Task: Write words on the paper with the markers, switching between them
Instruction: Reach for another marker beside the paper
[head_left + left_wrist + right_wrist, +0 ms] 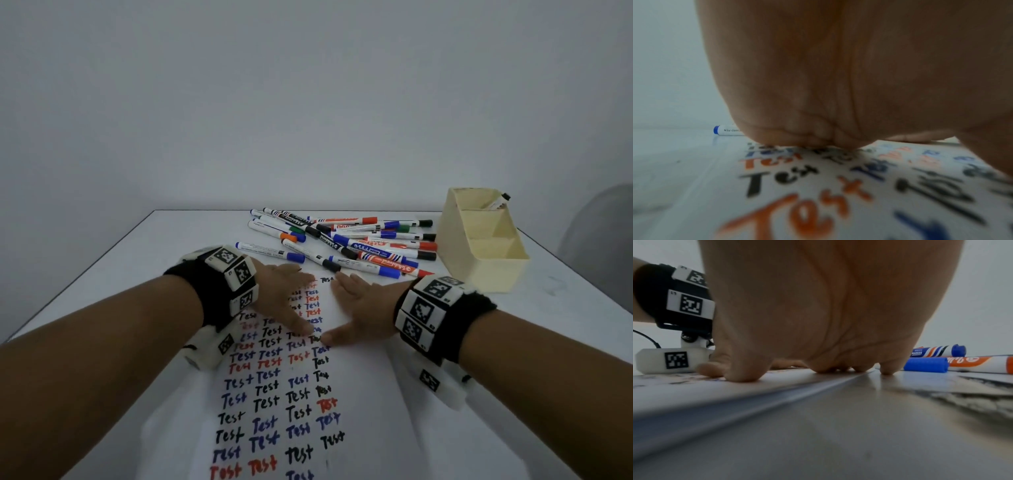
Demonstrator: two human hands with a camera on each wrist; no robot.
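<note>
Paper (356, 383): one sheet, lying on the table (113, 274), its near edge cut off, some words hidden under palms. Left hand (284, 294) and right hand (359, 308): both pressing flat, fingers straight, grasping nothing. Markers (346, 240): overlapping heap beyond, count unclear. Organizer (479, 246): one, standing right.

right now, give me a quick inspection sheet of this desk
Surface: white table, smudged near its right edge.
Job's things: paper filled with "Test" in black, blue and red; markers piled beyond it, all capped as far as visible.
Clutter: cream organizer at right, one marker inside.
Grippers: left hand and right hand lie flat on the paper, holding nothing.
Cables: thin black lead at the left wrist rig.
Surroundings: plain grey wall.
</note>
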